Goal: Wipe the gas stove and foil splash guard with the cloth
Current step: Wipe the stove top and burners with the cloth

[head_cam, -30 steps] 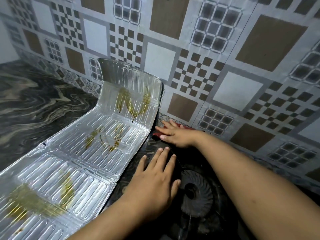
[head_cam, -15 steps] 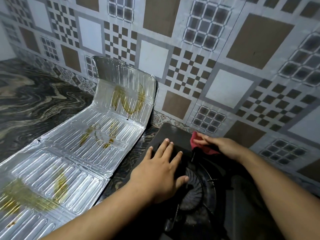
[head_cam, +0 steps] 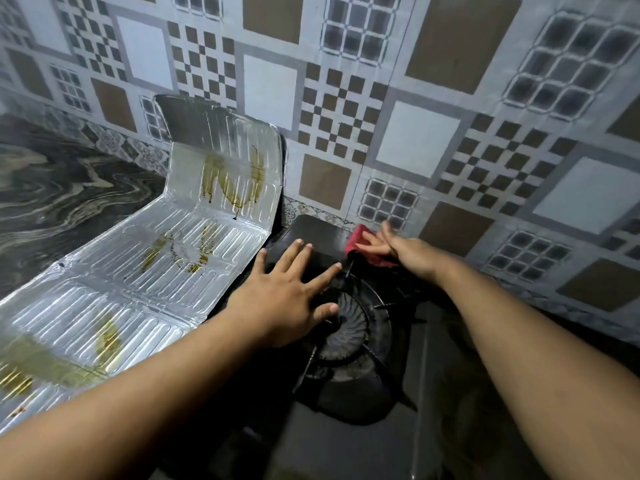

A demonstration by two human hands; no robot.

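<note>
Black gas stove [head_cam: 346, 393] sits on the dark marbled worktop [head_cam: 52, 202], its back edge close to the tiled wall [head_cam: 415, 98]. Left hand [head_cam: 287, 303] lies flat on the stove's back-left corner, fingers spread, palm down, thumb touching the burner [head_cam: 349, 327]; gripping nothing. Right hand [head_cam: 398, 249] is at the stove's back edge nr the wall, fingers extended & blurred, pressing down on the red cloth [head_cam: 362, 239]; it pins the cloth rather than clenching it. Cloth is bunched on the stove's back edge, just right of the back-left corner. Foil splash guard [head_cam: 138, 271] lies on the worktop just left of the stove, far end bent up vs the wall, w/ yellow-brown oily streaks on its panels.
</note>
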